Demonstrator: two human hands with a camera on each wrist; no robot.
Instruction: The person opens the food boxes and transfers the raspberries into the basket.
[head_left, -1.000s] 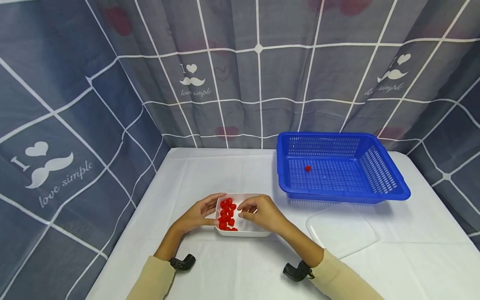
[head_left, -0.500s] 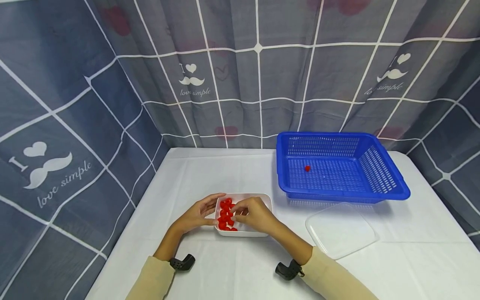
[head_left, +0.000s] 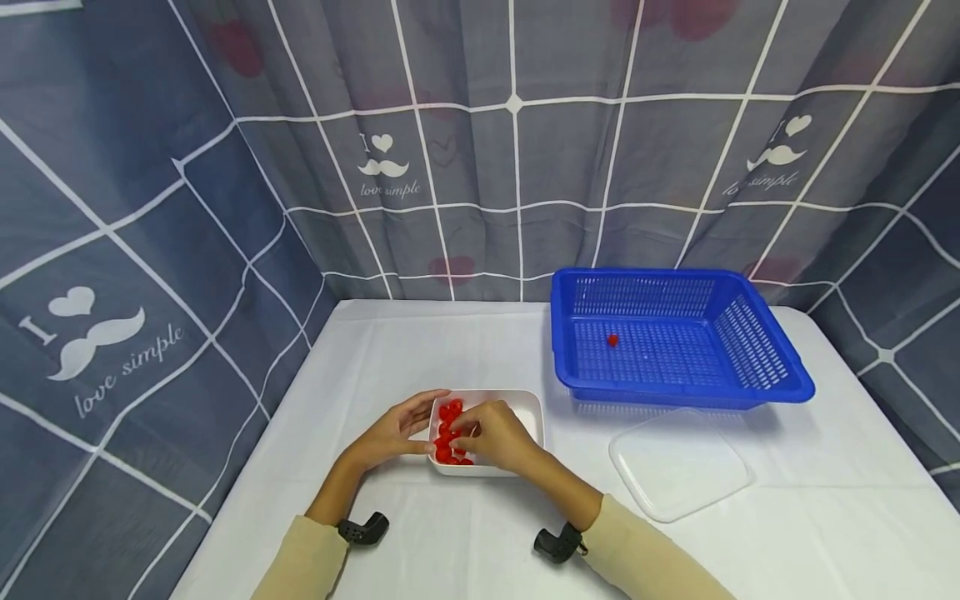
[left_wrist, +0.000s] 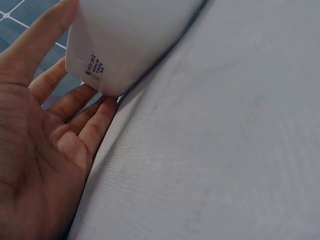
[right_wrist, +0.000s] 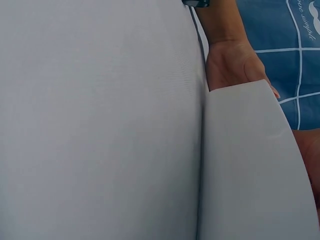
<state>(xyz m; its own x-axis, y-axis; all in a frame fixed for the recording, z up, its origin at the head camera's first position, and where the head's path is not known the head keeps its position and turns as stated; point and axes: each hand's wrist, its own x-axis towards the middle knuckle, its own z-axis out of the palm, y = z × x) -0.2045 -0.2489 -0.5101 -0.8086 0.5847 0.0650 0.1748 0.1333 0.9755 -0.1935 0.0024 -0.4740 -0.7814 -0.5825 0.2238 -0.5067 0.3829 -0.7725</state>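
A white rectangular plastic container point(head_left: 534, 417) stands on the table, with several small red pieces point(head_left: 442, 451) gathered at its left end. My left hand point(head_left: 392, 431) holds that end, its thumb at the near corner and fingers at the far one. In the left wrist view, the fingers of this hand point(left_wrist: 50, 125) lie against the outer wall, below small black print. My right hand point(head_left: 497, 435) reaches into the container, thumb and fingertips down among the red pieces; I cannot tell whether it pinches one. The container wall point(right_wrist: 250, 165) covers most of it in the right wrist view.
At the back right stands a blue perforated basket point(head_left: 678, 393) with one small red piece point(head_left: 612, 340) on its floor. A clear flat lid point(head_left: 678, 467) lies in front of it, right of the container. Patterned grey curtains point(head_left: 465, 167) enclose the table's back and sides.
My right hand has moved left inside the container, from its bare middle to the red pieces. The left hand keeps its place at the container's end.
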